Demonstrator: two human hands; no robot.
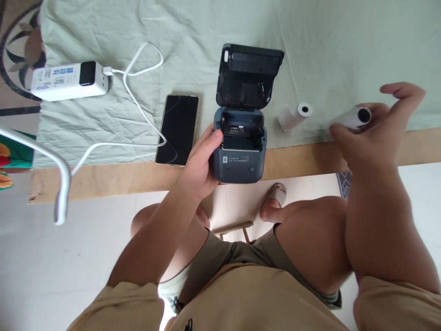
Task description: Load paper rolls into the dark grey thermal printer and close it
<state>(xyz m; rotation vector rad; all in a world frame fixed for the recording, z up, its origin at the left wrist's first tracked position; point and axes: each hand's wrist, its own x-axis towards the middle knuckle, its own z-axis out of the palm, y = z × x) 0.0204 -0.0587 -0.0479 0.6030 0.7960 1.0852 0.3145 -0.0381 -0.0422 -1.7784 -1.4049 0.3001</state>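
Observation:
A small dark grey printer (238, 158) sits at the table's front edge with its lid (248, 73) swung up and open, showing an empty paper bay. My left hand (200, 163) grips the printer's left side. My right hand (374, 133) holds a white paper roll (354, 117) to the right of the printer, just above the table edge. A second white paper roll (295, 116) lies on the cloth between the printer and my right hand.
A black phone (178, 128) lies face up left of the printer. A white power bank (69, 80) with a white cable (138, 99) sits at the far left. Pale green cloth (344, 46) covers the wooden table (110, 177). My knees are below the edge.

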